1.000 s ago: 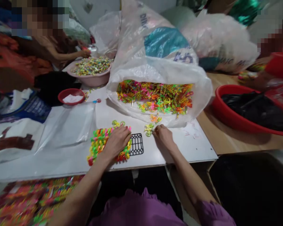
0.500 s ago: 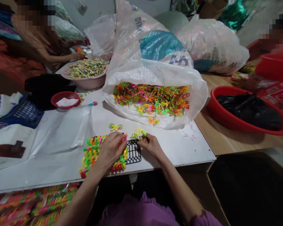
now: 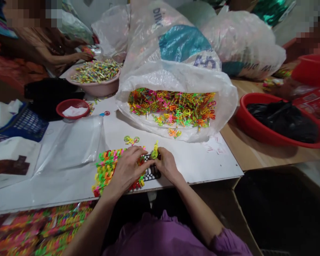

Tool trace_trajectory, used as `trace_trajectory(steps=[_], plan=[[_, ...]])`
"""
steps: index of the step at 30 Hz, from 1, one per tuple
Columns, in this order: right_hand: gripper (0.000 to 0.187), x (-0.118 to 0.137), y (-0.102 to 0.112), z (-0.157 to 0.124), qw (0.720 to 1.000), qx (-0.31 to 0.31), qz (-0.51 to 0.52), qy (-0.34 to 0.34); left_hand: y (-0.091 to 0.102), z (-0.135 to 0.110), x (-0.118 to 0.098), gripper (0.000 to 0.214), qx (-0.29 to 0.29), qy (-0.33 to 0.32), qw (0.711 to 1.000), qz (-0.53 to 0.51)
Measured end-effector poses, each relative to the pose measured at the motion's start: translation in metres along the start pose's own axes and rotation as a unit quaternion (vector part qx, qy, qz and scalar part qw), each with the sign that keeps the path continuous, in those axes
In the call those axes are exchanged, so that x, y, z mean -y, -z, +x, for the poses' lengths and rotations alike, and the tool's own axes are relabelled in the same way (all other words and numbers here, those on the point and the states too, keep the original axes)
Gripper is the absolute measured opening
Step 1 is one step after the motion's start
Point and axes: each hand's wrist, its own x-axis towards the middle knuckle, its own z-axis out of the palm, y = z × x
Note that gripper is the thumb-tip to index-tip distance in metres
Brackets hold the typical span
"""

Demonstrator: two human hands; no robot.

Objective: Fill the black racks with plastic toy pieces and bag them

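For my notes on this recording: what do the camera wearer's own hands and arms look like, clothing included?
Both the left hand and right hand are bare, with no gloves or watch visible. The right sleeve is purple, leaving the forearm uncovered; it matches the purple top, which has ruffled trim. No left sleeve shows.

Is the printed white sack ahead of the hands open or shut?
Open: the white sack gapes at its mouth, showing colourful plastic pieces inside.

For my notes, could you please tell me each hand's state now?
Left hand: over colourful toys; grip unclear.
Right hand: holding yellow-green plastic toy.
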Motion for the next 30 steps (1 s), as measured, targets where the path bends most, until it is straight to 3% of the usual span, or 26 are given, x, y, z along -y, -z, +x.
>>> trace_trajectory(steps=[3, 6, 8, 13, 15, 18, 20, 25, 30], plan=[[0.008, 0.01, 0.009, 0.0, 0.996, -0.022, -0.085, 0.016, -0.004, 0.005, -0.015, 0.021, -0.014, 0.035, 0.999, 0.036], [0.011, 0.014, 0.011, -0.004, 0.992, -0.044, -0.116, 0.009, -0.012, 0.005, -0.028, 0.023, -0.06, 0.071, 0.99, 0.11], [0.011, 0.013, 0.01, -0.006, 0.992, -0.039, -0.12, -0.003, -0.014, 0.003, -0.031, 0.024, -0.057, 0.074, 0.985, 0.147], [0.011, -0.004, 0.0, -0.008, 0.993, 0.028, -0.1, -0.062, 0.002, -0.001, -0.012, 0.023, -0.068, 0.079, 0.993, 0.053], [0.011, -0.011, -0.006, -0.006, 0.994, 0.039, -0.054, -0.082, 0.007, 0.0, -0.002, 0.017, -0.045, 0.058, 0.997, 0.027], [0.011, -0.014, -0.018, -0.001, 0.998, 0.032, 0.041, -0.038, 0.004, 0.001, 0.006, 0.019, 0.069, -0.009, 0.997, 0.021], [0.012, -0.013, -0.025, 0.001, 0.998, 0.034, 0.05, -0.001, -0.002, 0.001, 0.007, 0.02, 0.102, -0.018, 0.994, 0.023], [0.019, -0.011, -0.034, 0.001, 0.997, 0.037, -0.053, 0.047, -0.01, -0.003, 0.008, 0.02, 0.078, -0.002, 0.997, 0.014], [0.022, -0.002, -0.037, 0.006, 0.979, 0.086, -0.171, 0.071, -0.02, -0.006, 0.016, 0.019, 0.026, -0.027, 0.999, 0.035]])
